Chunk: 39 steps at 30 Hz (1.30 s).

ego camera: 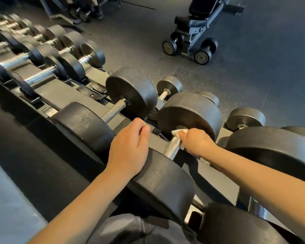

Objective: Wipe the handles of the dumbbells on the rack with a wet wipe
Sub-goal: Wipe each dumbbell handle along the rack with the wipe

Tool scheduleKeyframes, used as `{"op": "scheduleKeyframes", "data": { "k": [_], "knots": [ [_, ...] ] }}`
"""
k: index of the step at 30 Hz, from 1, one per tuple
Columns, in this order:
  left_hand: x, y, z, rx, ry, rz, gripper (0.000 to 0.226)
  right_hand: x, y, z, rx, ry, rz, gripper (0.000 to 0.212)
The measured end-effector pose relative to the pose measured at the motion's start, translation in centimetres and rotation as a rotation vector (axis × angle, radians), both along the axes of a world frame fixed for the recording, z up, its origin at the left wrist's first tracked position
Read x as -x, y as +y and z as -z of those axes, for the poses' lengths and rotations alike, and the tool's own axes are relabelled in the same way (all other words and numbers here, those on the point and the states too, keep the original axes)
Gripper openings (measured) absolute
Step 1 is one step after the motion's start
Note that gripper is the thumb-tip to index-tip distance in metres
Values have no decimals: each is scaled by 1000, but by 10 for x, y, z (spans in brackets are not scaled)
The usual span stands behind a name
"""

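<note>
Now we wipe a dumbbell handle on the rack.
Our right hand curls round the wet wipe against the handle's far end; our left hand rests loosely curled, holding nothing.

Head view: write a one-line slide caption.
Right hand grips a wet wipe around a dumbbell handle on the rack; left hand rests beside it.

Dumbbells side by side on rack; bench behind.
</note>
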<state>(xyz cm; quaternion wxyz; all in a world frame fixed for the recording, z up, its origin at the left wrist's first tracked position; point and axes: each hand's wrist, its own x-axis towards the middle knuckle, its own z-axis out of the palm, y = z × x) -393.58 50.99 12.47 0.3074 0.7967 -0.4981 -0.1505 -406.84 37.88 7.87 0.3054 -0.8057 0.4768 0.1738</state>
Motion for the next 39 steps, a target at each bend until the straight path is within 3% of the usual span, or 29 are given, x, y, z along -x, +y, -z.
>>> {"op": "scheduleKeyframes", "data": {
  "k": [3,7,9,11,14,18,22,26,29,31,39],
  "knots": [
    [1,3,0,102,63,-12,22,-8,4,-16,173,91,-213,21],
    [-6,14,-10,175,168,56,18,-34,13,-41,249,-196,-234,25],
    [-27,22,-20,194,126,107,13,-46,12,-44,281,-397,-255,23],
    [-64,30,-27,187,5,154,9,-62,10,-45,363,-459,-332,28],
    [-132,37,-33,156,-139,124,16,-101,3,-33,606,-187,-489,52],
    [-205,20,-33,53,-96,100,22,-169,-9,-23,822,47,-680,67],
    [-237,-14,-16,-57,8,276,19,-213,-17,5,760,113,-795,61],
    [-246,-32,0,-299,151,484,24,-210,-15,17,708,125,-719,68],
    [-249,-35,0,-314,208,548,24,-211,-7,8,578,-35,-579,49],
    [-250,-36,0,-312,222,561,22,-213,-6,4,599,-75,-513,42],
    [-251,-35,3,-281,230,571,22,-206,10,-4,612,182,-366,71]
  ]
}}
